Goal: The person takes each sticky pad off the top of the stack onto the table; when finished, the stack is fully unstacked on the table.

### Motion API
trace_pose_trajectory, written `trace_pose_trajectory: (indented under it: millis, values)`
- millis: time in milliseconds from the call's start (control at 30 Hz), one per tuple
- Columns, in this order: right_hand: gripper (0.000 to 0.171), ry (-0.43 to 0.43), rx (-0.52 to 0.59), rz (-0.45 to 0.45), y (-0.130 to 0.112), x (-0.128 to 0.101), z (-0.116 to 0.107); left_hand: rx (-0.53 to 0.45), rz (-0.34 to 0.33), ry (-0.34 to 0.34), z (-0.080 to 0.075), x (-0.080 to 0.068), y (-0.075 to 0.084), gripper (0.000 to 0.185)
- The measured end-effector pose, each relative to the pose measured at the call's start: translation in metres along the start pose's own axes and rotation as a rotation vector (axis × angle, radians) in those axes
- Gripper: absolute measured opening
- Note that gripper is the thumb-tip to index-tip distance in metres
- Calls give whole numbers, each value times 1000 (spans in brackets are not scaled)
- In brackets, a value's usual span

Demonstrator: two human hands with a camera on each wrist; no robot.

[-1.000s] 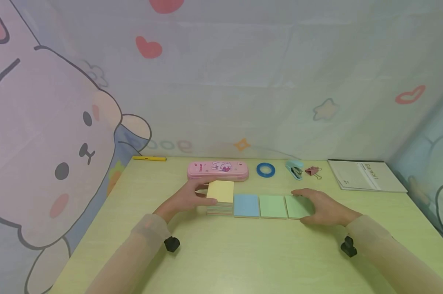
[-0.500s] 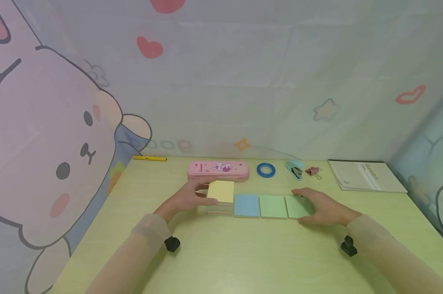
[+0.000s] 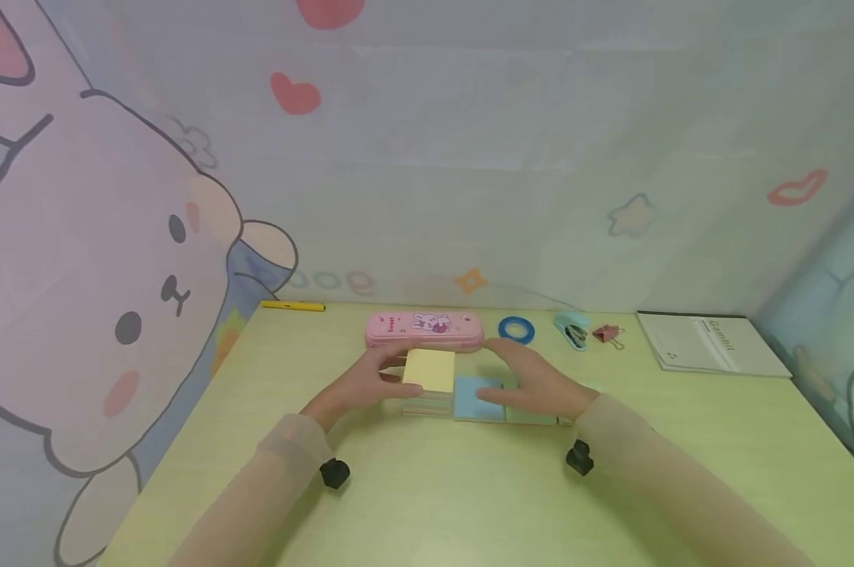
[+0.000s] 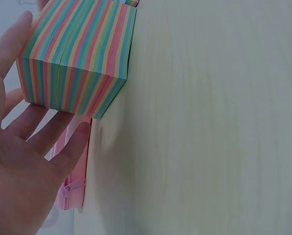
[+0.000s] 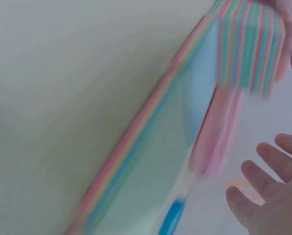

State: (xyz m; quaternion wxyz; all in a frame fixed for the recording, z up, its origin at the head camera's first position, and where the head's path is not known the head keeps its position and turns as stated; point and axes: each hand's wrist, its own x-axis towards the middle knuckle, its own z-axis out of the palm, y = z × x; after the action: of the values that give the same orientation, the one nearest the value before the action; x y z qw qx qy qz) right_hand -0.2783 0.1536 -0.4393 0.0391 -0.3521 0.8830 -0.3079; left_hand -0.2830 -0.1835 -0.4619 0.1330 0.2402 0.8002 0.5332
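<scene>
Tall pad stands on desk just in front of pink case, yellow sheet on top, striped sides plain in left wrist view. Left hand spread open, fingers straight, cupping the pad's left side; contact with the far face likely, firm grip not evident. Right hand open, fingers relaxed, hovering over blue pad and the low green pads beyond it; touch cannot be told, right wrist view blurred. Judged step: bringing right hand to the tall pad. Advised: steady the block with left palm flat against its side, close right fingers on the opposite side low down, squeeze evenly to avoid splitting the layers, avoid dragging the neighbouring blue pad or nudging the case behind.
</scene>
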Motion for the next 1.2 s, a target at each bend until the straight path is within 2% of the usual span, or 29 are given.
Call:
trace_pose_trajectory:
  millis: [167, 300, 500, 600, 733, 833, 933, 1200]
  values:
    - [74, -15, 46, -121, -31, 36, 18, 13, 31, -19, 0, 1, -2, 87]
    - [75, -24, 24, -192, -43, 50, 27, 25, 33, -20, 1, 1, -1, 90]
    - [77, -35, -57, -147, -41, 51, 31, 30, 16, -17, 2, 1, 0, 90]
    - [78, -39, -57, -117, -37, 45, 25, 27, 8, -7, 2, 1, 0, 85]
    - [82, -51, -50, -64, -24, 29, 12, 30, 19, -9, 3, 2, -2, 76]
    - [81, -46, -84, 4, -9, 9, -1, 45, 29, -16, 4, 3, -2, 74]
    - [78, -21, -125, 62, 12, -18, -16, 58, 24, -12, 5, 2, -4, 77]
    - [74, 71, -179, 144, 73, -97, -54, 55, -5, 1, 5, 2, -4, 78]
